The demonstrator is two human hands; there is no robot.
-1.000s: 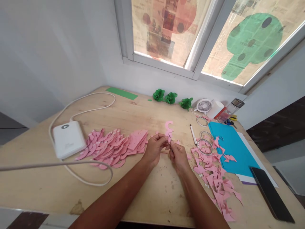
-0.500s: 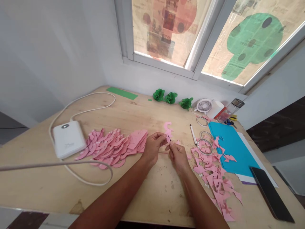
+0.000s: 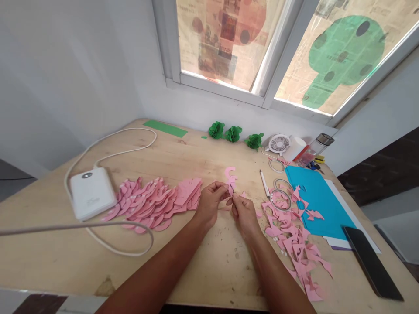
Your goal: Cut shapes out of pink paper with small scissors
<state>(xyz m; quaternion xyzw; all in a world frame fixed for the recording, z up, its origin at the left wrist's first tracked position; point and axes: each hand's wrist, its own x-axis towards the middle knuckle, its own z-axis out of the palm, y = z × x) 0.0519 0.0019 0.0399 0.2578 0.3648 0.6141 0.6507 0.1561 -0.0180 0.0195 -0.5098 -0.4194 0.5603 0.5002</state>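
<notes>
A curled strip of pink paper (image 3: 231,173) stands up from my fingers over the middle of the table. My left hand (image 3: 209,201) pinches it between thumb and fingertips. Close against its lower end is my right hand (image 3: 245,212), closed, with a small dark tip showing at the fingers; what it belongs to is hidden. To the left of my left hand lie overlapping pink paper cut-outs (image 3: 150,200) and folded pink paper pieces (image 3: 188,192). Pink paper scraps (image 3: 294,240) are strewn to the right of my right hand.
A white power bank (image 3: 92,193) with a looping cable lies at left. Green paper flowers (image 3: 233,134) and a small fan (image 3: 279,144) line the back. A pen (image 3: 264,183), metal rings (image 3: 280,200), a blue folder (image 3: 322,198) and a black phone (image 3: 373,261) lie at right.
The view has shifted very slightly. Both hands keep nearly the same place and grip around the pink paper strip.
</notes>
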